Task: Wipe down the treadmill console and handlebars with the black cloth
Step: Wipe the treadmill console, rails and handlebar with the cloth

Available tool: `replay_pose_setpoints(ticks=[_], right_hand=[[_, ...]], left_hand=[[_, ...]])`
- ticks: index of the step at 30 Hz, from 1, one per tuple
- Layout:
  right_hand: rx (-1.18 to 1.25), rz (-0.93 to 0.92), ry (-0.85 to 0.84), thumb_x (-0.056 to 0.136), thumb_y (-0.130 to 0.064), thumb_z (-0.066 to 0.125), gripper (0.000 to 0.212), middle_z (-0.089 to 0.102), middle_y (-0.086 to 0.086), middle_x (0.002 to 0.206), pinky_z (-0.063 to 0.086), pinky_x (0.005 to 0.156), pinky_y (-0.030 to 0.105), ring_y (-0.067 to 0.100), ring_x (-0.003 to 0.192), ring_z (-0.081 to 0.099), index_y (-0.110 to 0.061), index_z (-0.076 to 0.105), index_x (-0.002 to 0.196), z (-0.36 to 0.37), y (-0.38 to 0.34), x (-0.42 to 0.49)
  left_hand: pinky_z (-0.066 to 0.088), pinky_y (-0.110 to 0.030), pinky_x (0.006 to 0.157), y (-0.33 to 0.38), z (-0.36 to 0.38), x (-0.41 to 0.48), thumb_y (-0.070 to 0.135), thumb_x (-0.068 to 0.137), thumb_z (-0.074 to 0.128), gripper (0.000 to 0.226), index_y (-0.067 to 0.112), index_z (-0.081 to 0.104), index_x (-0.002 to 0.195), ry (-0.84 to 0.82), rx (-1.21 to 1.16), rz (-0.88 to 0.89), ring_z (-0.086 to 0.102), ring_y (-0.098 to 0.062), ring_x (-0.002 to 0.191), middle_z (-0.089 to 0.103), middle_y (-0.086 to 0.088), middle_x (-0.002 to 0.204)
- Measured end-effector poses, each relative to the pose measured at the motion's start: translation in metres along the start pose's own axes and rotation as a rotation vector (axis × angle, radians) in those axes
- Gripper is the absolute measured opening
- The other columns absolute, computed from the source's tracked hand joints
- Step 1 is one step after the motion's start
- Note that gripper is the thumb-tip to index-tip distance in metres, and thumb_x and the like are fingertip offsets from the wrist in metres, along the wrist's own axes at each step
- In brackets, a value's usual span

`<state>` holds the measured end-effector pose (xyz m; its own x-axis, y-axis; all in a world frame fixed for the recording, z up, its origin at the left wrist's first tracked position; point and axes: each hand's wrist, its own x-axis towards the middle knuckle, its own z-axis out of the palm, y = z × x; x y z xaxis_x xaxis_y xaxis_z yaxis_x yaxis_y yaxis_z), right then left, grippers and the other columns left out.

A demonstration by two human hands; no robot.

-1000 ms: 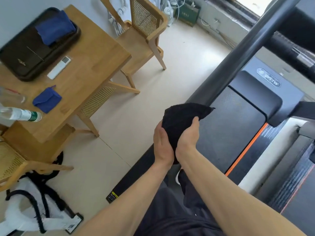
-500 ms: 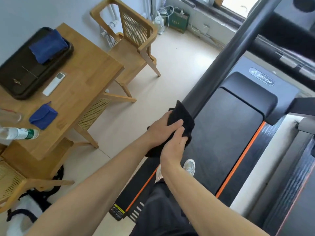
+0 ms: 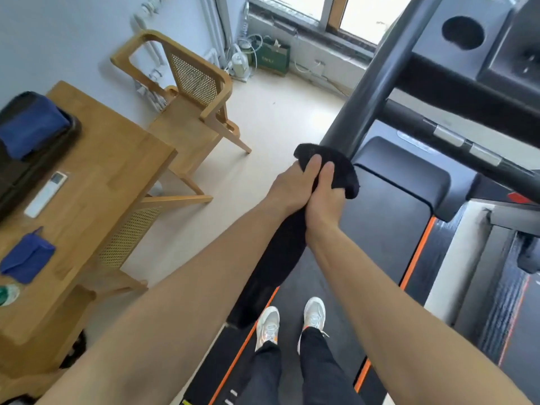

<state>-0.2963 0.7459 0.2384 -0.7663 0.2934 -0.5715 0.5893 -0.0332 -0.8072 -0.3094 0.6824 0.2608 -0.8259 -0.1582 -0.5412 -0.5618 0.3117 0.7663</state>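
Open floor (image 3: 277, 118) left of the handlebar (image 3: 381, 74) — crossbar (image 3: 415, 119) and console (image 3: 496, 39) crowd its right.

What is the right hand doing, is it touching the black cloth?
Touching. The head view shows the right hand gripping the black cloth, with its thumb lying on top.

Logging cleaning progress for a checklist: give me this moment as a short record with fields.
tool: black cloth wrapped over the handlebar
left: left hand grips the cloth on the bar
right: right hand grips the cloth too, touching the left hand
untouched: console, top right, no hand on it
stance: person stands on the belt in pale shoes
nearby: wooden table and chair to the left
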Motion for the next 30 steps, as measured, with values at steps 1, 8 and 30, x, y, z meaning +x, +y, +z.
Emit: replay_pose_setpoints(ticks=[1, 8, 30], right_hand=[[0.0, -0.002, -0.004, 0.073, -0.077, 0.047, 0.073, 0.075, -0.006, 0.102, 0.058, 0.089, 0.044, 0.016, 0.095, 0.071, -0.022, 0.069, 0.116, 0.0, -0.01, 0.015], [0.061, -0.001, -0.063, 0.062, -0.083, 0.049, 0.065, 0.074, -0.003, 0.107, 0.058, 0.09, 0.046, 0.021, 0.099, 0.07, -0.034, 0.063, 0.103, -0.005, -0.028, 0.047], [-1.213, -0.981, 0.015, 0.095, -0.044, 0.032, 0.066, 0.051, 0.025, 0.14, 0.018, 0.122, 0.048, 0.04, 0.135, 0.039, 0.005, 0.052, 0.135, -0.028, -0.098, 0.122]], left_hand=[[0.036, -0.029, 0.084, 0.011, 0.002, 0.013, 0.057, 0.103, 0.031, 0.057, 0.018, 0.058, 0.135, -0.01, 0.011, -0.009, 0.051, -0.016, 0.095, 0.058, 0.001, 0.108], [0.047, -0.033, 0.086, 0.026, 0.004, 0.029, 0.062, 0.095, 0.047, 0.054, 0.021, 0.058, 0.129, 0.062, -0.062, 0.029, 0.061, -0.018, 0.104, 0.065, 0.002, 0.113], [0.034, -0.042, 0.116, 0.069, 0.015, 0.079, 0.048, 0.108, 0.022, 0.057, 0.015, 0.054, 0.142, -0.024, -0.053, -0.146, 0.051, -0.025, 0.131, 0.055, -0.009, 0.143]])
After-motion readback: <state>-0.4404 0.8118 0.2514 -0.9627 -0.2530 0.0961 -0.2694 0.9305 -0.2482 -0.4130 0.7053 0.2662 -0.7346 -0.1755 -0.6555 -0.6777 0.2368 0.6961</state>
